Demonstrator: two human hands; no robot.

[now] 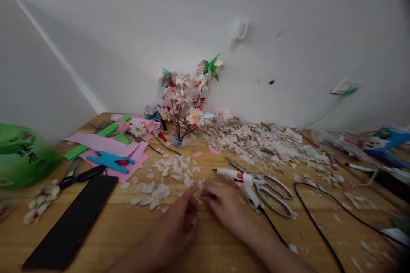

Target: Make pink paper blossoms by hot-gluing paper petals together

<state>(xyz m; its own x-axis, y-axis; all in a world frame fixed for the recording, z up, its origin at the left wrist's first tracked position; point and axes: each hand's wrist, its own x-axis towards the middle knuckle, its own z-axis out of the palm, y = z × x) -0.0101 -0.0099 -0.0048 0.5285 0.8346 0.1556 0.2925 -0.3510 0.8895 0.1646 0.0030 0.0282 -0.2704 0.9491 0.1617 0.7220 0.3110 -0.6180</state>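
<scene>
My left hand (181, 222) and my right hand (224, 207) rest close together on the wooden table (211, 247), fingertips nearly meeting at a small pale piece between them that is too blurred to name. Both hands have their fingers curled in a pinch. Just beyond the fingertips lies a scatter of pale shell-like petals (166, 175). A white glue gun (240, 179) lies right of my right hand, with metal scissors (272, 190) beside it. A small branch arrangement with pale and coloured flowers (187, 98) stands against the wall.
Pink and green paper sheets with a blue cut-out (110, 151) lie at the left, next to black-handled scissors (81, 175) and a black flat slab (72, 222). A green container (22, 153) stands far left. A big heap of shell scraps (265, 140) and black cables (323, 222) fill the right.
</scene>
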